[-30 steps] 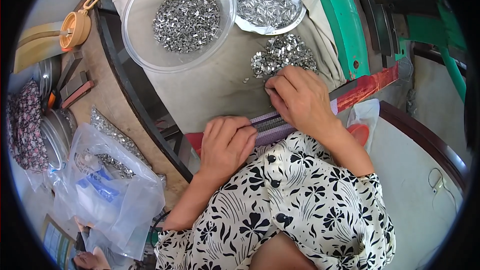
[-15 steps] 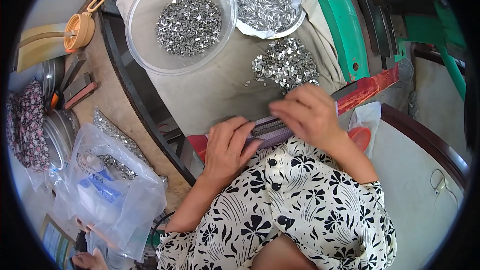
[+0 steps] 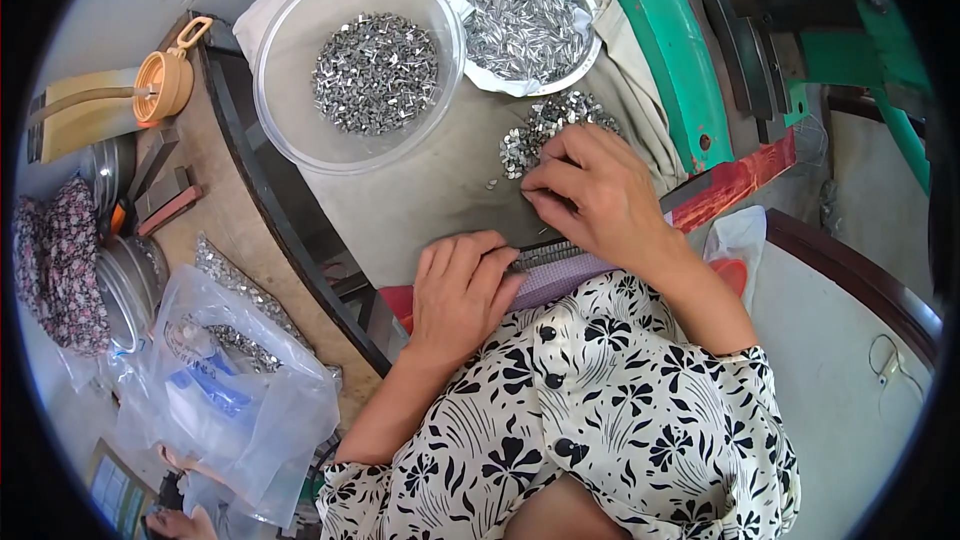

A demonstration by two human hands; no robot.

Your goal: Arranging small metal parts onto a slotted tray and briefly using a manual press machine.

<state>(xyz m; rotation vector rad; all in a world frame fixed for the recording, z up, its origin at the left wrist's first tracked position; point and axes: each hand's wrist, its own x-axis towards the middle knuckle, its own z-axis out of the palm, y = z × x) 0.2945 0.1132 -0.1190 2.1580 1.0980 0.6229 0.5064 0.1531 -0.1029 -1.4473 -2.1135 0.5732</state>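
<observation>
the left hand [image 3: 462,290] is half curled, thumb apart from its fingers, over the left end of a dark metal-filled strip [image 3: 565,252] lying along the table's [image 3: 400,205] near edge; whether it grips the strip i cannot tell. the right hand [image 3: 600,195] is bent, thumb close under its forefinger, at the near side of a pile of metal pieces [image 3: 545,122] toward the right edge; any piece it holds is hidden.

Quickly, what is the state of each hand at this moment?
Left hand: fingers curled at the ridged grey strip; its grip cannot be told.
Right hand: fingers bent at the metal-chip pile; whether it pinches one cannot be told.
</observation>
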